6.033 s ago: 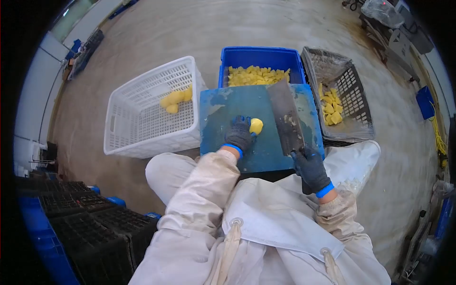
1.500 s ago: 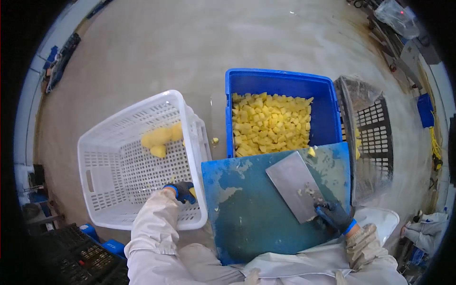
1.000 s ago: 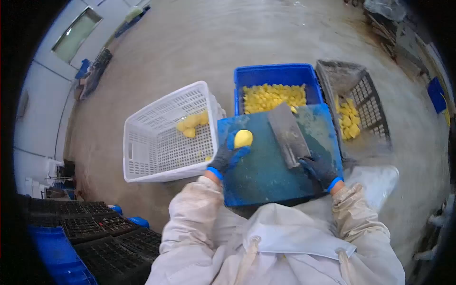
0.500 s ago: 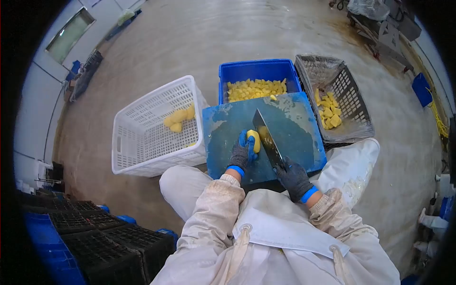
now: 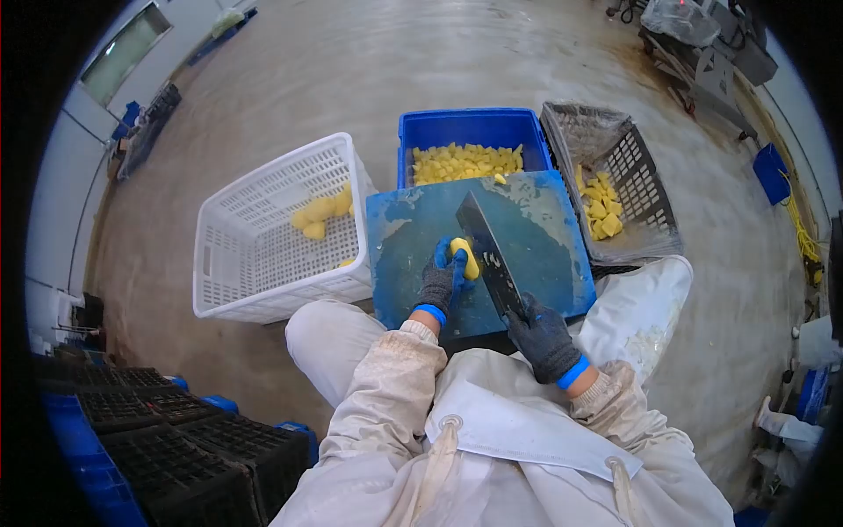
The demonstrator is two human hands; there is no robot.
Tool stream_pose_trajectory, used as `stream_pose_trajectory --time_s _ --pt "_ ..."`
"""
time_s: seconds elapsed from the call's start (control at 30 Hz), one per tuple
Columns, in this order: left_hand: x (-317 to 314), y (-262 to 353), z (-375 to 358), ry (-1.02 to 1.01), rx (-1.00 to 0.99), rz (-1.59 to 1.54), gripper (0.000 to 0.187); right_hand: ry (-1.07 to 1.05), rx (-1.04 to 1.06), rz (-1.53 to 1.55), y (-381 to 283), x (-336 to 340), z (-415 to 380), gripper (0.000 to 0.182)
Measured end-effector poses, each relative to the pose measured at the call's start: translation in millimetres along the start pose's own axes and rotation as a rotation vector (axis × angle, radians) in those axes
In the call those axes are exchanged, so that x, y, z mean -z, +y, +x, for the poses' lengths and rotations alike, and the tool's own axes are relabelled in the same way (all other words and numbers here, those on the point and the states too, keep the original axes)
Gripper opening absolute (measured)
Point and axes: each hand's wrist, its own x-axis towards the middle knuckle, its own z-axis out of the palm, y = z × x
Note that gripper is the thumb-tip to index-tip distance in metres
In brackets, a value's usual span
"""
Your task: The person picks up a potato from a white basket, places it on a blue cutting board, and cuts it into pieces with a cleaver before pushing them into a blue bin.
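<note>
A peeled yellow potato [image 5: 468, 258] is gripped by my left hand [image 5: 440, 283], whose gloved fingers close around its left side over the blue cutting board [image 5: 555, 263]. In my right hand [image 5: 546, 340], also gloved, is the handle of a cleaver [image 5: 490, 256]. Its wide blade points away from me and stands just right of the potato, with small bits stuck to its side. One small yellow piece [image 5: 500, 178] lies at the board's far edge.
Beyond the board, a blue bin [image 5: 470, 124] contains many cut potato pieces. To its right, a lined dark crate [image 5: 648, 176] carries larger yellow chunks. Several whole peeled potatoes [image 5: 318, 212] lie in a white crate [image 5: 281, 297] on the left. Black crates [image 5: 193, 465] stand at lower left.
The view has shifted slightly, so the board and crates appear a little further left. My left fingers have moved slightly around the potato, and the cleaver has shifted a little beside it.
</note>
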Motion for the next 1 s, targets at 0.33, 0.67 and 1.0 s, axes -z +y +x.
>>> stream_pose_trajectory --time_s 0.33,0.67,1.0 --pt "5.3 -3.8 5.6 -0.003 -0.04 0.195 0.055 -0.049 -0.005 -0.027 -0.7 0.8 5.2 0.022" --pt "10.2 3.6 10.2 -0.044 0.047 0.093 0.058 -0.152 -0.101 -0.184 -25.6 7.6 16.1 0.03" --pt "18.1 -24.3 31.3 -0.115 -0.063 0.407 0.059 -0.152 -0.018 -0.14 -0.9 3.1 39.6 0.024"
